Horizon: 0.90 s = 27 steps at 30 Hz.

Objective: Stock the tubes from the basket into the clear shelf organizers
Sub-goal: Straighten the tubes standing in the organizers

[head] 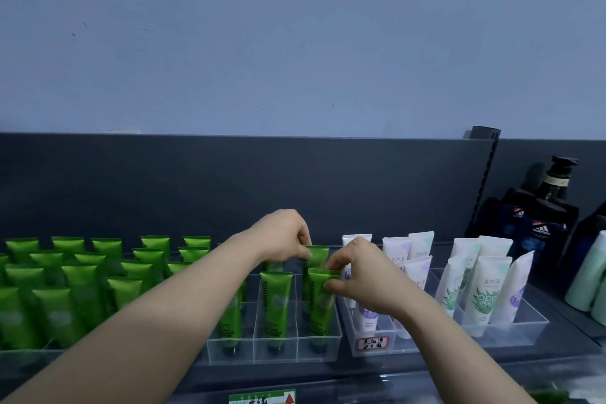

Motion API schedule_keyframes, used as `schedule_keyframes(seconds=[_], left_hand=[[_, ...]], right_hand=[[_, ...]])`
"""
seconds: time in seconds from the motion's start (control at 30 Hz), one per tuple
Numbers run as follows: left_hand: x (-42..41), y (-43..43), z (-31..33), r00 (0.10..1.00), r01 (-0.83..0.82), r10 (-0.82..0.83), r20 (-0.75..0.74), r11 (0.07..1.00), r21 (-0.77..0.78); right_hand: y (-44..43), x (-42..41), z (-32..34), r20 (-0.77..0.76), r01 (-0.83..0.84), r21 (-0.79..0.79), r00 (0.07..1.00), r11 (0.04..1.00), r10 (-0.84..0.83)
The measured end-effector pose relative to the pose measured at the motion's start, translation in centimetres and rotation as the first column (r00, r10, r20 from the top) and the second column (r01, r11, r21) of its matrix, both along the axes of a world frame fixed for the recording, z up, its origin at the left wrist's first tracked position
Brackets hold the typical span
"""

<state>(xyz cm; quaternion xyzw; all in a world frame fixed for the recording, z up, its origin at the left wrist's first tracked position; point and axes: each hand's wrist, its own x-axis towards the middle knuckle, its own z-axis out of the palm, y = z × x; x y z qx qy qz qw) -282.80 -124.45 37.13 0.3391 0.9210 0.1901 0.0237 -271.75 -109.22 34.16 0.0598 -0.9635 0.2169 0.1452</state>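
Green tubes stand upright in a clear shelf organizer [314, 356] at the middle of the shelf. My left hand [282, 234] pinches the flat top of a green tube [318, 256] in the organizer's back right slot. My right hand [364, 275] pinches the top of another green tube [321, 305] in the front right slot, just in front of the first. A third green tube [276, 302] stands alone in the slot to their left. The basket is out of view.
Many more green tubes [82, 279] fill the organizers on the left. White tubes [485, 289] stand in clear organizers [511, 334] to the right. Dark pump bottles [554, 207] stand at the far right. A dark back panel [229, 180] rises behind the shelf.
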Motion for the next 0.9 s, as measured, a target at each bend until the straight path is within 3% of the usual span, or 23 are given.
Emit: schedule_keyframes(seconds=[0.9], left_hand=[[-0.57, 0.08, -0.04, 0.999, 0.028, -0.027, 0.029, 0.999, -0.028]], right_hand=[[-0.15, -0.99, 0.03, 0.034, -0.026, 0.013, 0.999, 1.000, 0.025]])
